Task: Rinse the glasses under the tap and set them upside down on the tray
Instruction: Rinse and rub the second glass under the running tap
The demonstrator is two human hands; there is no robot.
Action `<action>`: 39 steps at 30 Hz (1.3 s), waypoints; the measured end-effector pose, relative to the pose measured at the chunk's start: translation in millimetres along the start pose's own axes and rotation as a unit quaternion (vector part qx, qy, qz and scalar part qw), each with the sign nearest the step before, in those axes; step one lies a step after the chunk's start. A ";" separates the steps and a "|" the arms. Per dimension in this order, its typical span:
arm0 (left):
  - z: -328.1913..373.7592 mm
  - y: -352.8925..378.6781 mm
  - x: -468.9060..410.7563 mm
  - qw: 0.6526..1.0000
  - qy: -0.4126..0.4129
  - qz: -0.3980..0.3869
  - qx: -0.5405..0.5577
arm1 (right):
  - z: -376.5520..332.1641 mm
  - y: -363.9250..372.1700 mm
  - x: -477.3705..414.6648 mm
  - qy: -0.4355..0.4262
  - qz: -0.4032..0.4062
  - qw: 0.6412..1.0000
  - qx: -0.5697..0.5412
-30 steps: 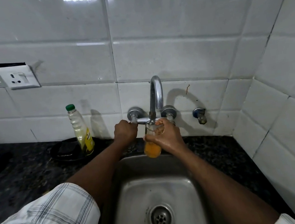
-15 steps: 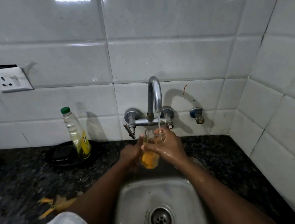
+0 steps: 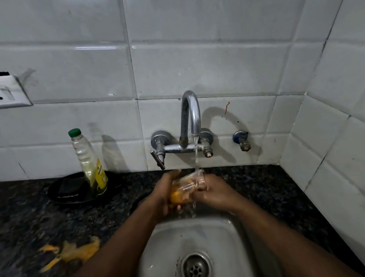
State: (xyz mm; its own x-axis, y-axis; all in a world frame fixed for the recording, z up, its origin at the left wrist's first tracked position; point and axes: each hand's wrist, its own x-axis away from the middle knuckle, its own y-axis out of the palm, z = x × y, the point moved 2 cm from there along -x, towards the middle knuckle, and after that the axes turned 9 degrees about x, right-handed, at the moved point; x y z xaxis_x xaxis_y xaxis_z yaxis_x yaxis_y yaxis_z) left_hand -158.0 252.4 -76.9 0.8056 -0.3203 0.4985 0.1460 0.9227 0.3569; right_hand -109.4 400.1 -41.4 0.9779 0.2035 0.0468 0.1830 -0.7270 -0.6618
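Note:
A clear glass (image 3: 186,185) with orange liquid in its base lies tilted between both hands, under the water stream from the chrome tap (image 3: 190,119). My left hand (image 3: 164,192) cups its orange bottom end. My right hand (image 3: 215,191) grips the rim end, where the water lands. Water runs off the glass down into the steel sink (image 3: 239,235). No tray is in view.
A bottle with a green cap (image 3: 89,161) stands on a black dish (image 3: 68,191) left of the tap. An orange patterned patch (image 3: 76,251) shows on the dark granite counter (image 3: 268,187). A second small valve (image 3: 242,140) sits on the tiled wall.
My left hand left the tap handle and came to the glass. Water now runs. The glass has gone from upright to tilted sideways between both hands.

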 end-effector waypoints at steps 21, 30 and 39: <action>40.9 -25.9 5.3 0.959 0.090 0.137 -0.232 | 7.1 26.2 -38.4 -0.271 -0.078 0.877 0.390; 36.5 -15.9 1.2 0.922 0.335 0.107 -0.161 | 5.4 20.7 -26.8 -0.201 -0.061 0.953 0.217; 35.2 -21.5 5.3 0.862 0.448 0.075 -0.227 | -1.6 16.4 -24.7 -0.242 -0.074 0.966 0.048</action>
State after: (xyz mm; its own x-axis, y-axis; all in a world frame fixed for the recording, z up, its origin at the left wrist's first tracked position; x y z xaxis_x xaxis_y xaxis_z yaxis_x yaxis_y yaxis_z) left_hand -177.0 223.3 -54.1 0.9253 -0.0847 -0.3697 0.0484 0.9931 -0.1065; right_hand -130.3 382.1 -52.3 0.7761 0.6000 -0.1941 0.2844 -0.6077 -0.7415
